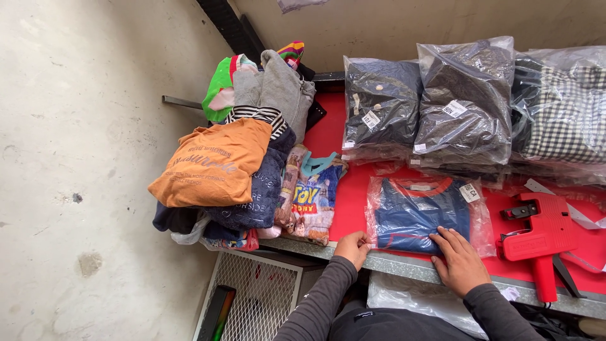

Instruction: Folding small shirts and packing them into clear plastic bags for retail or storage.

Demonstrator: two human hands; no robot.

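Observation:
A clear plastic bag holding a folded navy shirt with red trim (421,211) lies on the red tabletop near its front edge. My left hand (353,246) pinches the bag's lower left corner with closed fingers. My right hand (457,259) lies flat on the bag's lower right part, pressing it down. Both arms wear dark grey sleeves.
A red price-label gun (540,237) lies to the right of the bag. Bagged dark garments (464,104) are stacked at the back. A heap of loose clothes, with an orange shirt (214,164) on top, fills the table's left end. A wire basket (252,297) stands below.

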